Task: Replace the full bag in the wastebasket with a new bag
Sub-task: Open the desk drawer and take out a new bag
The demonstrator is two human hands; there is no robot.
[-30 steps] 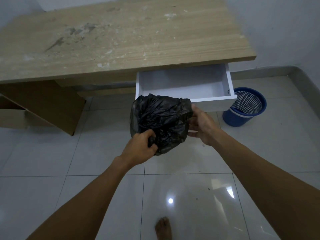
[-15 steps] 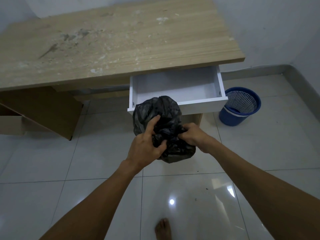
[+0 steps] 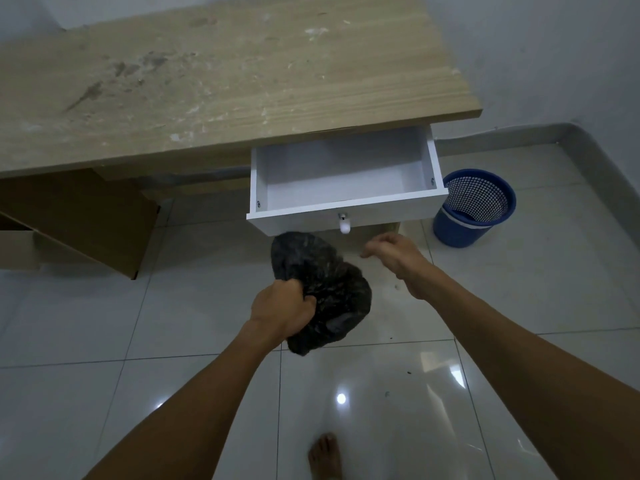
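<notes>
L hand [image 3: 282,308]: fist clamped on the bag, fingers curled tight round a bunch of plastic on its left side. Arm comes in from bottom left.
Bag [image 3: 318,271]: black, crumpled into a loose wad, held in the air over the floor. It's just below the drawer front, a bit nearer the person. One lobe sticks up above the fist, and the rest hangs down past it to the right. Can't tell if the top lobe touches the drawer.
R hand [image 3: 391,252]: holding nothing, fingers loosely curled & pointing down/left. Bit blurred, so can't tell how far apart they are. It's right of the bag w/ a clear gap, just under the knob.
Bin [image 3: 457,230]: blue, round, white mesh wall showing inside. Stands on the floor right of the drawer, near the wall corner, well apart from bag & both hands.
Drawer [image 3: 301,218]: white, pulled open under the desk's right end.
Knob [image 3: 344,226]: small, white w/ a metal base, on the drawer front.
Desk [image 3: 225,81]: light wood top, scuffed w/ pale flecks & dark smudges.
Floor [image 3: 173,341]: glossy white tiles, glare spot bottom center, a few dark specks.
Foot [image 3: 325,457]: bare, at the bottom edge, toes toward the desk.
</notes>
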